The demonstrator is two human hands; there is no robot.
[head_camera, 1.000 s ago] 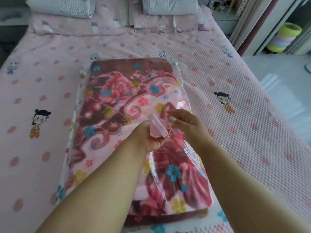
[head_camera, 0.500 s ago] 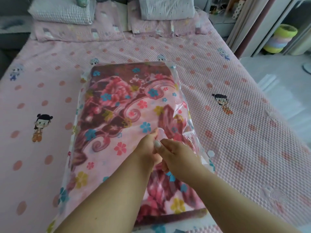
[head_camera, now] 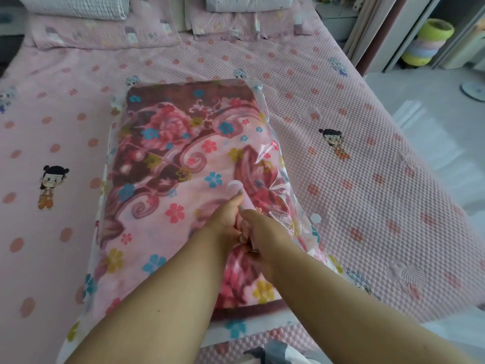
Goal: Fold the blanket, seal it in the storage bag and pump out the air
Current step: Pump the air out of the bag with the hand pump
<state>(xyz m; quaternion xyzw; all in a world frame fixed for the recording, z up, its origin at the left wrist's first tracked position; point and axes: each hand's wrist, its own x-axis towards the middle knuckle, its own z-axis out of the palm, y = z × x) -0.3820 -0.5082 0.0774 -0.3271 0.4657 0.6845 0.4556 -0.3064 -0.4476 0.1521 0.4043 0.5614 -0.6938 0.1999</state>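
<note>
The folded floral blanket [head_camera: 168, 164] lay inside the clear storage bag [head_camera: 290, 206] in the middle of the pink bed [head_camera: 367, 179], its far end toward the pillows [head_camera: 73, 6] at the head edge. Both hands met over the bag's near half. The left hand [head_camera: 225, 219] had its fingers curled around a pale pink pump-like piece [head_camera: 240, 191] standing on the plastic. The right hand [head_camera: 259, 229] pressed close beside it, fingers bent, apparently pinching the same piece, though the grip was partly hidden.
</note>
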